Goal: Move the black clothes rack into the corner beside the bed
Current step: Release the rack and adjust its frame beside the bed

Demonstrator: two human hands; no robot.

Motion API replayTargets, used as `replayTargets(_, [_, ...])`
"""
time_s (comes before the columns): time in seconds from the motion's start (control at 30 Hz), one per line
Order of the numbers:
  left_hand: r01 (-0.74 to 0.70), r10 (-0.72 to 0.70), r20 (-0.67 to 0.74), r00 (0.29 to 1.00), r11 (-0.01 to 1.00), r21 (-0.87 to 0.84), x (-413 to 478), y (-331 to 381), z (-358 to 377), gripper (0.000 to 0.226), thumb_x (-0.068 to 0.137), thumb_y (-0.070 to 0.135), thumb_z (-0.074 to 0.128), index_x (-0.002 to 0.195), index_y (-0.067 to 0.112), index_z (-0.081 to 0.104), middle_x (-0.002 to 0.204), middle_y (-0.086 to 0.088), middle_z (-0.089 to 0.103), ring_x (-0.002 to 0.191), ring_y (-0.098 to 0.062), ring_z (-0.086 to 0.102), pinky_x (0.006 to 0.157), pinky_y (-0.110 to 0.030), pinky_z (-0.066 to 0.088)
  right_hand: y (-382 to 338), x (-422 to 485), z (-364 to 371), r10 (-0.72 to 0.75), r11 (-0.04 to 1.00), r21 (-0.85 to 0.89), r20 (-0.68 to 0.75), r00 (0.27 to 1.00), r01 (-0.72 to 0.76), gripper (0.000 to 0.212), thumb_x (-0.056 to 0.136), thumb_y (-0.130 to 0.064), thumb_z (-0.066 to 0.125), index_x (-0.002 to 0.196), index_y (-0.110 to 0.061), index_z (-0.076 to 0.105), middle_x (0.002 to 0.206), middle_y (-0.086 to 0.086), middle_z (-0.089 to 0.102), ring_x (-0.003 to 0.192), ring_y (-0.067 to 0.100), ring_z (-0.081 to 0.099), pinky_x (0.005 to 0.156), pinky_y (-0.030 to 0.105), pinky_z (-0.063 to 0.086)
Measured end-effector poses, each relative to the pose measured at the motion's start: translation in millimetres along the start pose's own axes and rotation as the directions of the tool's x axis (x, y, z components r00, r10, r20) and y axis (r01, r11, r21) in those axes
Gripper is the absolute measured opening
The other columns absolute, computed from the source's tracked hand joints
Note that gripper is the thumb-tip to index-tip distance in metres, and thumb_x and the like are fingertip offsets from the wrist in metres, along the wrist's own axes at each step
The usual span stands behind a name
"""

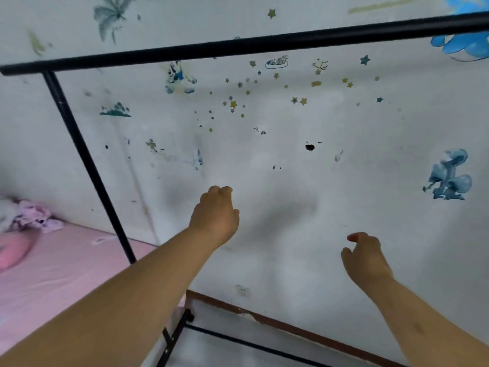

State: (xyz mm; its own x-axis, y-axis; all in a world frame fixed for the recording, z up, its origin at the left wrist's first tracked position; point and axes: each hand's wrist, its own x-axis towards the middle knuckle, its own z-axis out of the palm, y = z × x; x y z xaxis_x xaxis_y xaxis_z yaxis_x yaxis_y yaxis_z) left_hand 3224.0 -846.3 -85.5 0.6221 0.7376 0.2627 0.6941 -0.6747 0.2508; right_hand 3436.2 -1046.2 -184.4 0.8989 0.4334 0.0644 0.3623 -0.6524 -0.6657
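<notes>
The black clothes rack (238, 46) stands against the white wall, its top bar crossing the upper view and its left post (87, 160) slanting down beside the bed (66, 274). The rack's base bars (238, 340) lie on the floor by the bed's end. My left hand (215, 213) hangs in the air below the top bar, fingers curled, holding nothing. Lower and to the right, my right hand (366, 256) is loosely open and empty. Neither hand touches the rack.
The wall (291, 181) carries star and blue cartoon stickers, with a brown skirting board (277, 324) at its foot. A pink sheet covers the bed, with a pink pillow (13, 254) and crumpled clothes (34, 215) at the far left.
</notes>
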Motion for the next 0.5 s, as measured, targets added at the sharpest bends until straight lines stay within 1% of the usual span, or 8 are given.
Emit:
replayTargets(0.07, [0.142, -0.140, 0.031, 0.990, 0.986, -0.084, -1, -44, 2, 0.050, 0.092, 0.029, 0.052, 0.138, 0.013, 0.040, 0.134, -0.012, 0.046, 0.119, -0.030, 0.049, 0.092, -0.038, 0.044, -21, -4, 31, -0.023, 0.999, -0.026, 0.047, 0.999, 0.025, 0.029, 0.090, -0.012, 0.051, 0.119, -0.015, 0.053, 0.119, 0.010, 0.046, 0.076, 0.025, 0.059, 0.067, 0.029, 0.044])
replayTargets(0.13, [0.266, -0.257, 0.077, 0.963, 0.950, -0.164, 0, -84, 8, 0.051, 0.092, 0.029, 0.053, 0.138, 0.013, 0.040, 0.134, -0.013, 0.048, 0.117, -0.030, 0.053, 0.092, -0.038, 0.045, -40, -6, 57, -0.045, 0.998, -0.042, 0.090, 0.995, 0.049, 0.028, 0.090, -0.013, 0.050, 0.118, -0.016, 0.054, 0.117, 0.009, 0.046, 0.072, 0.022, 0.060, 0.065, 0.029, 0.044])
replayTargets(0.2, [0.385, -0.366, 0.122, 0.922, 0.892, -0.236, 2, -129, 17, 0.051, 0.092, 0.029, 0.054, 0.138, 0.011, 0.041, 0.135, -0.014, 0.049, 0.116, -0.030, 0.055, 0.091, -0.035, 0.044, -62, -3, 91, -0.071, 0.997, -0.028, 0.133, 0.989, 0.076, 0.028, 0.090, -0.011, 0.050, 0.117, -0.016, 0.055, 0.116, 0.008, 0.048, 0.066, 0.019, 0.060, 0.064, 0.028, 0.044])
replayTargets(0.3, [0.519, -0.493, 0.168, 0.854, 0.787, -0.334, 2, -171, 27, 0.055, 0.091, 0.027, 0.056, 0.139, 0.008, 0.039, 0.134, -0.016, 0.052, 0.114, -0.030, 0.056, 0.084, -0.031, 0.042, -83, -1, 125, -0.100, 0.995, -0.003, 0.176, 0.979, 0.102, 0.028, 0.090, -0.009, 0.050, 0.117, -0.016, 0.055, 0.118, 0.008, 0.048, 0.061, 0.014, 0.058, 0.064, 0.027, 0.042])
replayTargets(0.37, [0.584, -0.559, 0.185, 0.808, 0.721, -0.372, 5, -201, 34, 0.059, 0.090, 0.026, 0.058, 0.140, 0.005, 0.036, 0.133, -0.018, 0.052, 0.115, -0.033, 0.055, 0.087, -0.032, 0.044, -102, 3, 154, -0.132, 0.991, 0.004, 0.209, 0.969, 0.134, 0.028, 0.090, -0.009, 0.050, 0.117, -0.015, 0.055, 0.120, 0.008, 0.048, 0.060, 0.013, 0.057, 0.065, 0.027, 0.042])
replayTargets(0.43, [0.630, -0.616, 0.186, 0.765, 0.659, -0.410, 11, -229, 37, 0.062, 0.089, 0.027, 0.059, 0.140, 0.004, 0.035, 0.133, -0.019, 0.051, 0.112, -0.034, 0.054, 0.082, -0.032, 0.044, -124, 10, 181, -0.165, 0.986, 0.020, 0.243, 0.956, 0.165, 0.028, 0.090, -0.008, 0.050, 0.117, -0.014, 0.055, 0.120, 0.010, 0.048, 0.064, 0.017, 0.058, 0.067, 0.027, 0.043])
replayTargets(0.5, [0.651, -0.652, 0.184, 0.736, 0.606, -0.457, 19, -253, 34, 0.066, 0.088, 0.030, 0.061, 0.143, 0.006, 0.031, 0.134, -0.018, 0.050, 0.107, -0.031, 0.054, 0.080, -0.031, 0.041, -148, 19, 205, -0.179, 0.984, 0.026, 0.276, 0.944, 0.179, 0.028, 0.090, -0.009, 0.049, 0.117, -0.014, 0.054, 0.121, 0.010, 0.048, 0.069, 0.021, 0.058, 0.069, 0.028, 0.043])
